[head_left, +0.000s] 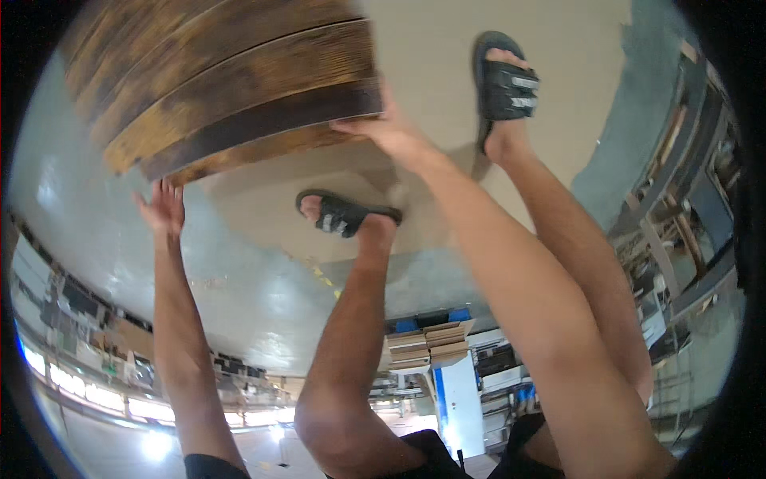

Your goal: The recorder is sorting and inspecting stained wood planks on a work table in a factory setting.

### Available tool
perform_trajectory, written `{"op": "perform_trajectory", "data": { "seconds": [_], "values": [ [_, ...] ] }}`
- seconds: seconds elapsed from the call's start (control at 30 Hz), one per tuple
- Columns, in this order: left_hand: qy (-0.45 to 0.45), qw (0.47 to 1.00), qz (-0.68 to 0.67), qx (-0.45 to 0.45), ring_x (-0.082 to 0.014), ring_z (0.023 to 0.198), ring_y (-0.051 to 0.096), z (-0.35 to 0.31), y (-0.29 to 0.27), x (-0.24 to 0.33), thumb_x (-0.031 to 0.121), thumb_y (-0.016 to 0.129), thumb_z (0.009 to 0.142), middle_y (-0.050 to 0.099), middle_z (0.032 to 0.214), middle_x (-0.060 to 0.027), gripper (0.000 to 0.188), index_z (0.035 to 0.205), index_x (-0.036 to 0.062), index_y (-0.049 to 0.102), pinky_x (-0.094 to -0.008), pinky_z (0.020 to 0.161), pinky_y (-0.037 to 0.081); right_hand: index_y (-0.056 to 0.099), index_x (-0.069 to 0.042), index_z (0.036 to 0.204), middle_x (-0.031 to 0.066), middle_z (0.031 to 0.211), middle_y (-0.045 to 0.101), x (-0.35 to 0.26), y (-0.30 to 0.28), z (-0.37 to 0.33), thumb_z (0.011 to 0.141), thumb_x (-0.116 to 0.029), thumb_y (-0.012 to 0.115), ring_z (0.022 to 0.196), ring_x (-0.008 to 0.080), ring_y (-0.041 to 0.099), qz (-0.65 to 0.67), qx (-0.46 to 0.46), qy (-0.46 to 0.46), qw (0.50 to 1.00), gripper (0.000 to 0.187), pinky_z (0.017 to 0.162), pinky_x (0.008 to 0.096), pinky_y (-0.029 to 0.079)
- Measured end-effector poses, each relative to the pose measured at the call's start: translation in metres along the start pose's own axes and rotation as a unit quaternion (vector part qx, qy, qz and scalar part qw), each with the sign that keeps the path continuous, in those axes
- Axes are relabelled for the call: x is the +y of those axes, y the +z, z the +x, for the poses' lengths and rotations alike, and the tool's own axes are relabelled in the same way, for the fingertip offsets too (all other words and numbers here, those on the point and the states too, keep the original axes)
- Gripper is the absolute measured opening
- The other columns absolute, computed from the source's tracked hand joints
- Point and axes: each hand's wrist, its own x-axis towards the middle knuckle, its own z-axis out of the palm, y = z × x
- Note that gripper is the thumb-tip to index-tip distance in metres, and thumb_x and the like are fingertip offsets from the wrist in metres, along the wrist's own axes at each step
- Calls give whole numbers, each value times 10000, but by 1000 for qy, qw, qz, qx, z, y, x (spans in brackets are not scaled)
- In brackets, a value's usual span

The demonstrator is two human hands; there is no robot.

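A dark-stained wooden panel (239, 72) made of several planks, with a brown, burnt-looking grain, fills the upper left. My right hand (388, 124) is closed round its near right corner, the thumb along the near edge and the other fingers partly behind the side. At the near left corner is my left hand (166, 209), palm up. Its fingertips meet the panel's edge and are partly hidden by it, while the thumb stands apart to the left. The panel's far end runs out of the picture.
Below the panel, a tan sheet (558, 48) lies on the grey-green floor (247, 271). My feet in black sandals (511, 88) stand on the sheet. Wooden and metal pieces crowd a rack (686, 231) at the right. Stacked cardboard (427, 347) and shelves show at the bottom.
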Motion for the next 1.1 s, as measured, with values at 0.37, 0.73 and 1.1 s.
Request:
{"op": "perform_trajectory", "data": {
  "seconds": [0.37, 0.73, 1.1],
  "values": [
    [-110, 956, 108, -249, -268, 1550, 344, 45, 50, 8, 753, 320, 1037, 317, 1720, -126, 916, 1659, 80, 317, -417, 1266, 306, 349, -118, 1649, 29, 1662, 407, 23, -19, 4, 931, -435, 780, 1484, 198, 394, -46, 31, 63, 996, 896, 1231, 378, 266],
    [-14, 972, 1, -235, -309, 1459, 442, 16, 80, -11, 753, 453, 1010, 419, 1661, -105, 880, 1588, 89, 461, -461, 1190, 394, 468, -132, 1541, 69, 1540, 507, 23, -45, 21, 915, -415, 789, 1445, 211, 435, 11, 58, 90, 994, 758, 1215, 408, 310],
    [-62, 962, 88, -251, -360, 1514, 376, -6, 57, 5, 643, 275, 1105, 404, 1651, -183, 850, 1624, -30, 306, -470, 1285, 259, 651, -27, 1341, 66, 1365, 654, 5, -17, -7, 945, -377, 790, 1300, 209, 555, -176, 152, 15, 972, 547, 1173, 353, 342]
  ]
}}
